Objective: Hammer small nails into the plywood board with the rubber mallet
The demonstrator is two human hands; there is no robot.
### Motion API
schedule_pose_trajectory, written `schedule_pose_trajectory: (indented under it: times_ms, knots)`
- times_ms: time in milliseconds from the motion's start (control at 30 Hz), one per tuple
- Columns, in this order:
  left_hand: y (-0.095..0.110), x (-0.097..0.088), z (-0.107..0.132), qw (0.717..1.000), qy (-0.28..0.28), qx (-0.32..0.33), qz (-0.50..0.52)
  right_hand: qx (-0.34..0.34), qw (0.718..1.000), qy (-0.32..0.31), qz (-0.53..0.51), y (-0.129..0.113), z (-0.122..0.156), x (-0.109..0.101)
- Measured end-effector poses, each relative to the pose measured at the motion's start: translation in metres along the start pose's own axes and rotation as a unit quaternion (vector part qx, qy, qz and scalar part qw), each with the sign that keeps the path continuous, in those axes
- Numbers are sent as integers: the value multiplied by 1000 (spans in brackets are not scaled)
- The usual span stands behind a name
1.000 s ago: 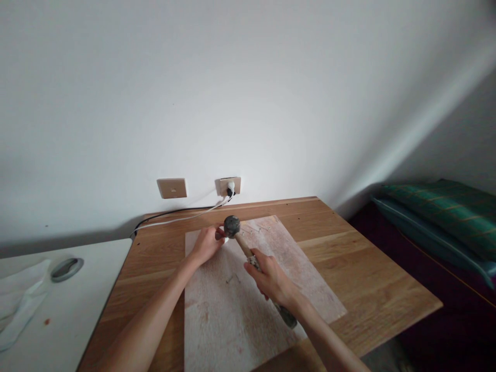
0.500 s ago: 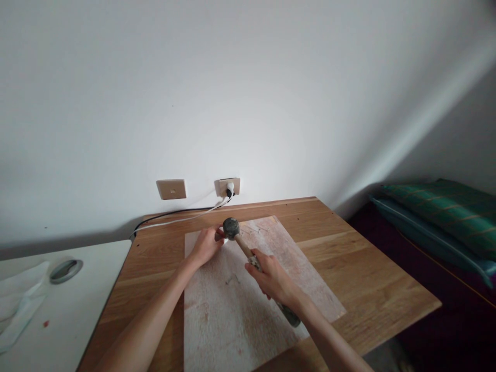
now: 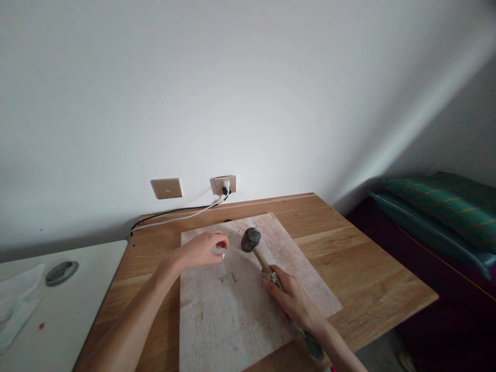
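My right hand (image 3: pixel 290 298) is closed round the wooden handle of a hammer (image 3: pixel 260 257); its dark round head (image 3: pixel 250 239) hangs just above a pale, worn wooden board (image 3: pixel 240 310). My left hand (image 3: pixel 205 249) hovers over the board's far left part, fingers curled and pinched on something small and white that I cannot make out. A few small nails (image 3: pixel 228 277) lie on the board between the two hands.
The board rests on a wooden table (image 3: pixel 360 268). A white surface (image 3: pixel 58 305) with a grey round cap (image 3: pixel 59 272) adjoins it on the left. Two wall sockets (image 3: pixel 222 184) with cables sit behind. Green cushions (image 3: pixel 437 206) lie at the right.
The hammer head has moved right and toward me, away from my left hand. My left hand has shifted slightly nearer, off the spot under the head. The view has tilted a little.
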State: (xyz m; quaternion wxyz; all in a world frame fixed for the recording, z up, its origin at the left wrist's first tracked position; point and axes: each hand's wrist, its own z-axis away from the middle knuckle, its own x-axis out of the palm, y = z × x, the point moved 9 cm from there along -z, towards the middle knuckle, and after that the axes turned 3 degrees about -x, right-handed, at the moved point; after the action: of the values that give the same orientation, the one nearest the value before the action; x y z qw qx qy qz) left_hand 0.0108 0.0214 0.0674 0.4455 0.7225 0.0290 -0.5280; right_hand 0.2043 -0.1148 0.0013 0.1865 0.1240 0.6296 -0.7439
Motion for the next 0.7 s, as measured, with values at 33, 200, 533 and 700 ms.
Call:
schedule_pose_trajectory:
  times_ms: [33, 200, 533, 700]
  knots:
    - [12, 11, 3, 999, -40, 17, -15, 2, 1000, 0, -11, 1, -1, 0]
    - [50, 50, 8, 990, -91, 57, -93, 4, 1000, -4, -25, -2, -2, 0]
    - [62, 63, 0, 983, -70, 82, -145, 4, 999, 2, -34, 3, -3, -1]
    - [67, 64, -1, 984, -55, 100, -137, 5, 999, 0, -35, 4, -3, 1]
